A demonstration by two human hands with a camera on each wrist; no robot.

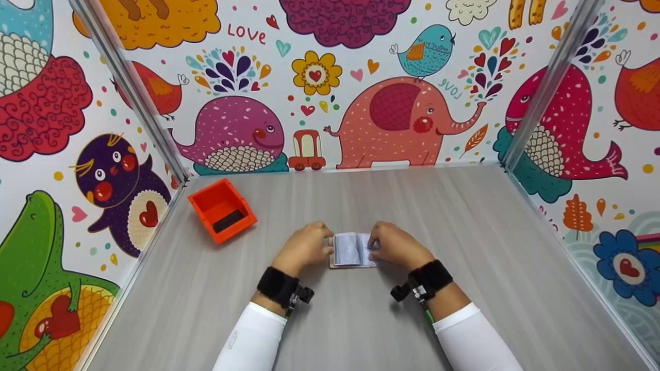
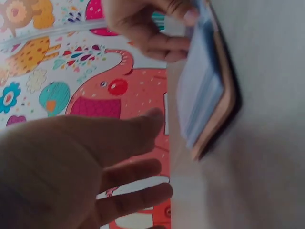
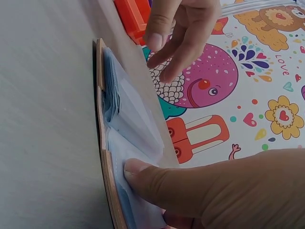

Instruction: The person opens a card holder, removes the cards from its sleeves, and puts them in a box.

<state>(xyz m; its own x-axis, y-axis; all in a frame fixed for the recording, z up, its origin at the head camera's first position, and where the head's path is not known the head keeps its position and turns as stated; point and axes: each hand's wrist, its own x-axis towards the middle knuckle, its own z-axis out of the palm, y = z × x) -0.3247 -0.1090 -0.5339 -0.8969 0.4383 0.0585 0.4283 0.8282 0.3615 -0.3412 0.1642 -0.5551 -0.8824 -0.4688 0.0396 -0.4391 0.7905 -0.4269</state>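
Observation:
A small card holder (image 1: 348, 250) lies spread on the table, with a brown cover and pale, see-through sleeves. Most of its sleeves are stacked on the left side, as the right wrist view shows. My right hand (image 1: 398, 246) grips the right side, its thumb (image 3: 143, 174) flat on the inner sleeve and the other fingers at the far edge, partly hidden. My left hand (image 1: 304, 248) hovers beside the holder's left edge. In the left wrist view its thumb (image 2: 145, 126) and fingers are spread apart, with nothing between them.
An orange bin (image 1: 247, 222) stands at the back left of the grey table (image 1: 443, 206), with a dark flat rectangular thing (image 1: 229, 220) inside. Printed wall panels (image 1: 309, 123) close off the back and both sides, with metal posts (image 1: 546, 82) at the corners.

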